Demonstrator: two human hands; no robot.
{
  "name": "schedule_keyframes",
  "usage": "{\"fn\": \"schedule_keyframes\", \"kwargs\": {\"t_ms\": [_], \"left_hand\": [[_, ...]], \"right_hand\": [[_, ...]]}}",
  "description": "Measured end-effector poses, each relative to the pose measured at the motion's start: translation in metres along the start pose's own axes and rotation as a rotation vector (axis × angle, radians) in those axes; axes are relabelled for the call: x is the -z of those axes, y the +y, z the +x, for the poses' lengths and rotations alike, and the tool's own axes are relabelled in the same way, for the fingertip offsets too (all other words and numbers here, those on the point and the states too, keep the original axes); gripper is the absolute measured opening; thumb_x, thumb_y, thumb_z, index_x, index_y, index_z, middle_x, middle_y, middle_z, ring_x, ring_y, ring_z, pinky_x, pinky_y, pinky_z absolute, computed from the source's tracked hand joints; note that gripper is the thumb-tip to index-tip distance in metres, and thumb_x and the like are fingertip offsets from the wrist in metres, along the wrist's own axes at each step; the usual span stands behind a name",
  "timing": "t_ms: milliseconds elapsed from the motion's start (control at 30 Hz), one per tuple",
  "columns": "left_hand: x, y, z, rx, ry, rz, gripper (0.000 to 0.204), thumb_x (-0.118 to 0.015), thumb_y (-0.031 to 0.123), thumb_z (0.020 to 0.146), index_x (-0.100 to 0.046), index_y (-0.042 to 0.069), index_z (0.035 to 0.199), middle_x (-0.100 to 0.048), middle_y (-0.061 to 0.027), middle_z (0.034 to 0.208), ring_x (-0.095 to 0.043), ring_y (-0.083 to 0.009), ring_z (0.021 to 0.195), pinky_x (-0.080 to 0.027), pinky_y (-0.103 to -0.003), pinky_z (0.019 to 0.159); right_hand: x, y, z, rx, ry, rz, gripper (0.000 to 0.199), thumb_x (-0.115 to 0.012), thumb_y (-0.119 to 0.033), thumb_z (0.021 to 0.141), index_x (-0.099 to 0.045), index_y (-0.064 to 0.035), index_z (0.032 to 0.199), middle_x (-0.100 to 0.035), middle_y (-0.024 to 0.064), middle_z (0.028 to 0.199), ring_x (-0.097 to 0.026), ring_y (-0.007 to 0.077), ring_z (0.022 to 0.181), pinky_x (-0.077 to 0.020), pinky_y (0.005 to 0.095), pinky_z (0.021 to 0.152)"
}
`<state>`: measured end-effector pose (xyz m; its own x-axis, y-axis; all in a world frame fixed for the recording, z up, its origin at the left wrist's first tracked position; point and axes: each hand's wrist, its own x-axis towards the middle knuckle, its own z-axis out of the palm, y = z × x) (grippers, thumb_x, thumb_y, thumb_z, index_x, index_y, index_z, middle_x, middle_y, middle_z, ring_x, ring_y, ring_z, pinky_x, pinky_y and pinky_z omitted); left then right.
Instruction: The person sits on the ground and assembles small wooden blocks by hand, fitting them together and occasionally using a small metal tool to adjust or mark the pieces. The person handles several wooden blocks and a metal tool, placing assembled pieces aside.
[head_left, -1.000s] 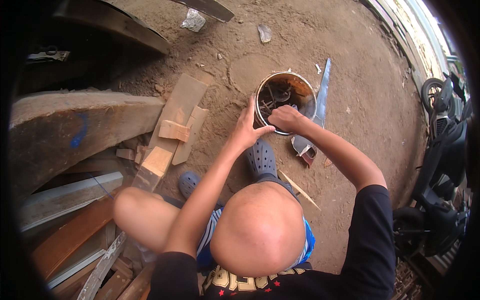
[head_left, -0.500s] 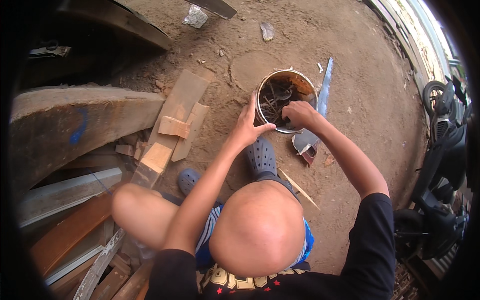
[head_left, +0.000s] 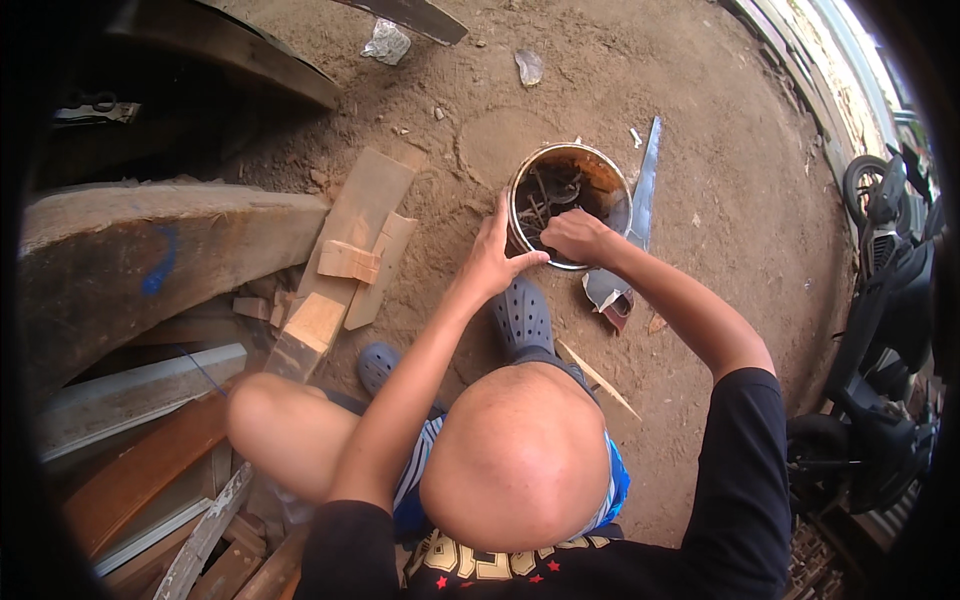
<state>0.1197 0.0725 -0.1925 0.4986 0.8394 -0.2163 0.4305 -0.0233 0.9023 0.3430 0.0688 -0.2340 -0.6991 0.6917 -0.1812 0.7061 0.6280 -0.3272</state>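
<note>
A round metal can [head_left: 571,147] with a rusty inside stands on the dirt in front of me. Thin nail-like metal pieces [head_left: 536,212] lie in a tangle at its bottom. My left hand [head_left: 490,258] is wrapped against the can's left side, its thumb along the near rim. Inside the can's opening, my right hand [head_left: 578,237] has its fingers curled down among the metal pieces. Its fingertips are hidden, so what they pinch cannot be seen. Right beside the can lies a handsaw [head_left: 648,185], its handle [head_left: 606,293] close to the near rim.
Wooden boards and cut blocks [head_left: 370,215] lie to the left, beside a thick curved timber [head_left: 180,235]. A wood sliver [head_left: 598,378] is near my clog [head_left: 521,312]. Crumpled plastic [head_left: 386,42] lies farther off. A motorbike [head_left: 885,290] stands at the right.
My right hand has shifted a little left and nearer inside the can. The left hand keeps its place on the can's side.
</note>
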Motion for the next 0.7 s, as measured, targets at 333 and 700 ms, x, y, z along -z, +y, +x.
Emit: {"fn": "schedule_keyframes", "kwargs": {"t_ms": [333,700], "left_hand": [[0.002,0.0,-0.001,0.035,-0.013,0.0,0.115,-0.082,0.038,0.072,-0.007,0.003,0.153,-0.036,-0.0312,0.144,-0.04,-0.0414,0.133,-0.038,-0.045,0.107],[0.002,-0.002,0.0,0.034,-0.019,-0.019,0.117,-0.082,0.043,0.071,-0.009,-0.002,0.151,-0.032,-0.031,0.147,-0.035,-0.0399,0.137,-0.033,-0.044,0.111]], "right_hand": [[0.039,0.008,0.003,-0.242,0.018,0.365,0.012,-0.065,-0.01,0.064,-0.062,0.0011,0.068,-0.06,0.0186,0.067,-0.062,0.0368,0.069,-0.0485,0.0432,0.063],[0.049,-0.006,-0.001,-0.325,-0.04,0.381,0.009,-0.061,-0.007,0.066,-0.061,0.0015,0.067,-0.06,0.0196,0.067,-0.062,0.0382,0.068,-0.0486,0.0439,0.063]]}}
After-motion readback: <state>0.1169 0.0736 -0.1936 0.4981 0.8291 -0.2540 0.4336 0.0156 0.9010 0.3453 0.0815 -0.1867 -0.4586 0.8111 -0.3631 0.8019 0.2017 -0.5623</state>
